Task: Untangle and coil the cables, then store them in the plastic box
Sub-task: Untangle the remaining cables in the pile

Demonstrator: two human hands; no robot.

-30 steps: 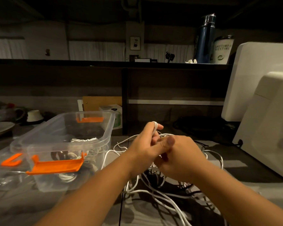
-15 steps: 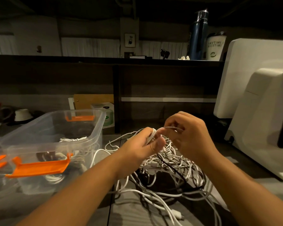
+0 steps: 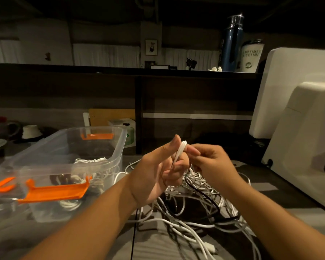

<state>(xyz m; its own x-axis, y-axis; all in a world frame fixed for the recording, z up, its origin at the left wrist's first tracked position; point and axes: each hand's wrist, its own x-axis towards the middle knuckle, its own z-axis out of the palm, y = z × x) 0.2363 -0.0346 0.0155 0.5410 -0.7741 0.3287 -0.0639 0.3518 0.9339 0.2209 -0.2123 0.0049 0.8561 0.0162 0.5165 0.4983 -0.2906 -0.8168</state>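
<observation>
Cable, white, is being held in a few loops between the two hands, raised above the table. Left hand is standing palm inward with the thumb raised, its curled fingers gripping the loops. Right hand is pinching the same loops near their top with curled fingertips, close against the left thumb. Tangle of cables, mostly white with one black strand, is lying on the table directly beneath both hands. Plastic box, clear and open-topped, is sitting left of the hands, just beside the tangle. Coiled cables are resting inside it. Orange latch is hanging on its near end. White appliance is standing at right. Blue bottle and tumbler are standing on the shelf behind.
</observation>
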